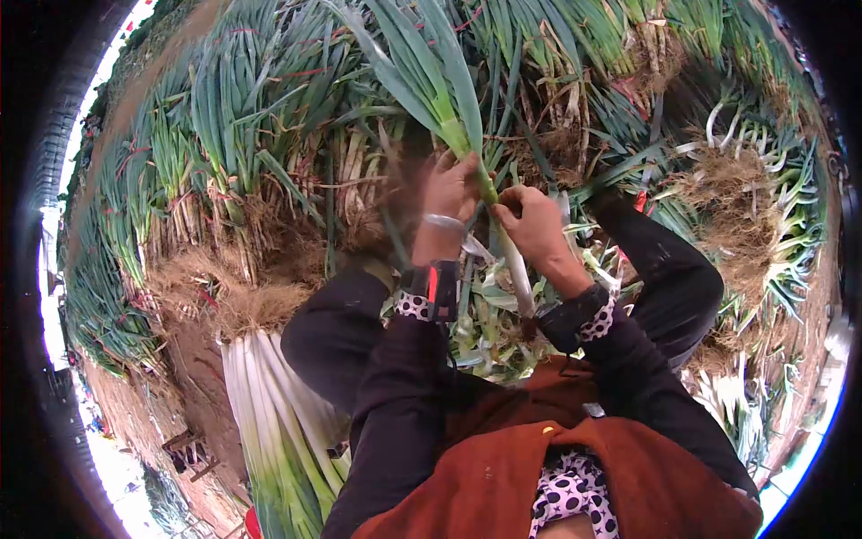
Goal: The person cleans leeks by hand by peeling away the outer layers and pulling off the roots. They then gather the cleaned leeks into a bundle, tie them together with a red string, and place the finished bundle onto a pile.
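Note:
One long green onion point(514, 269) slants across the middle of the view, its green leaves pointing up and away and its root end down near my right cuff. My left hand point(449, 189), with a bracelet at the wrist, is closed round the stalk just below where the leaves fan out. Lower on the same stalk, my right hand point(536, 226) pinches it with thumb and fingers. Under the hands, between my knees, lie stripped leaves and peelings point(480, 310).
Bundles of green onions point(215, 171) with roots and red ties stand at left and across the back. White-stemmed onions point(278, 395) lie at lower left beside my knee. At right, another pile point(745, 198) shows its tangled roots. Bare brown ground point(202, 386) shows at left.

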### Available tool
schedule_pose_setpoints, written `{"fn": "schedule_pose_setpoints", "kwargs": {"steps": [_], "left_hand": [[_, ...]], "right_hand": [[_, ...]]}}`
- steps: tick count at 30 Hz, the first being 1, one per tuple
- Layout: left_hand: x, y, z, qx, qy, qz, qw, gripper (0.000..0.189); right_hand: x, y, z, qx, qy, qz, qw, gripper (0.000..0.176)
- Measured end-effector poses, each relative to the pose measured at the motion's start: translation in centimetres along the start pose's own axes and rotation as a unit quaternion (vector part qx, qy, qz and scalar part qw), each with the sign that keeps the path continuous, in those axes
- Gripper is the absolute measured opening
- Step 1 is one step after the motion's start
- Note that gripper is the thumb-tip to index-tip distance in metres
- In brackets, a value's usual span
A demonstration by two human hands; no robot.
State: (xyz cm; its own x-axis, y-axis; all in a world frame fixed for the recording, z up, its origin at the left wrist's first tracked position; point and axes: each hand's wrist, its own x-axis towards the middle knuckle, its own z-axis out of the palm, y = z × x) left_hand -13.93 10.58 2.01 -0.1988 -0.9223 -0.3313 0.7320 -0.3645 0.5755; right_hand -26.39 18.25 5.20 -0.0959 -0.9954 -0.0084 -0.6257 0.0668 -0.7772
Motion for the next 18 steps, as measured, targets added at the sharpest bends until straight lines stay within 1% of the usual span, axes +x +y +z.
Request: {"fn": "schedule_pose_setpoints", "kwargs": {"steps": [1,4,5,6,7,8,9,10,12,13,14,16,17,18], "left_hand": [[-0.1,0.1,-0.1,0.0,0.002,0.002,1.0,0.023],[-0.4,0.0,-0.3,0.032,0.024,0.007,0.999,0.026],[-0.3,-0.1,-0.3,0.069,0.049,0.033,0.996,0.03],[-0.1,-0.5,-0.8,0.105,0.073,0.058,0.99,0.034],[0.4,-0.5,-1.3,0.105,0.073,0.058,0.99,0.034],[0.9,-0.2,-2.0,0.135,0.062,0.085,0.985,0.036],[1.1,0.0,-2.6,0.164,0.054,0.113,0.978,0.039],[0.6,0.7,-2.3,0.163,0.058,0.114,0.978,0.039],[-0.3,1.8,-1.5,0.102,0.066,0.048,0.991,0.038],[-0.2,1.8,-1.4,0.095,0.064,0.048,0.992,0.033],[-0.2,1.6,-1.3,0.095,0.064,0.046,0.992,0.033],[-0.3,1.4,-0.7,0.01,0.038,0.055,0.998,0.028],[-0.4,1.3,-0.4,0.011,0.05,0.06,0.997,0.023],[0.0,1.5,-0.3,0.011,0.049,0.059,0.997,0.023]], "right_hand": [[-0.1,0.0,0.3,-0.018,0.019,-0.019,0.999,0.023],[-0.3,-0.1,0.7,-0.024,0.006,-0.032,0.999,0.018],[-0.4,-0.2,0.6,-0.023,0.007,-0.032,0.999,0.018],[-0.6,-0.6,0.2,-0.012,-0.045,-0.058,0.997,0.016],[-0.8,-1.0,-0.4,-0.001,-0.098,-0.084,0.992,0.015],[-1.2,-1.3,-1.3,-0.001,-0.099,-0.083,0.992,0.015],[-1.7,-2.4,-3.0,0.045,-0.079,-0.101,0.991,0.014],[-2.1,-3.1,-4.4,0.091,-0.061,-0.117,0.987,0.012],[-1.8,-2.7,-6.4,0.171,-0.027,-0.069,0.983,0.01],[-1.5,-1.6,-6.6,0.328,-0.032,0.011,0.944,0.009],[-0.9,-0.7,-6.5,0.448,-0.029,0.032,0.893,0.011],[-0.2,-0.5,-7.1,0.531,-0.056,0.182,0.826,0.013],[0.1,0.1,-7.0,0.531,-0.054,0.183,0.825,0.013],[0.4,1.1,-6.2,0.472,-0.091,0.224,0.847,0.017]]}}
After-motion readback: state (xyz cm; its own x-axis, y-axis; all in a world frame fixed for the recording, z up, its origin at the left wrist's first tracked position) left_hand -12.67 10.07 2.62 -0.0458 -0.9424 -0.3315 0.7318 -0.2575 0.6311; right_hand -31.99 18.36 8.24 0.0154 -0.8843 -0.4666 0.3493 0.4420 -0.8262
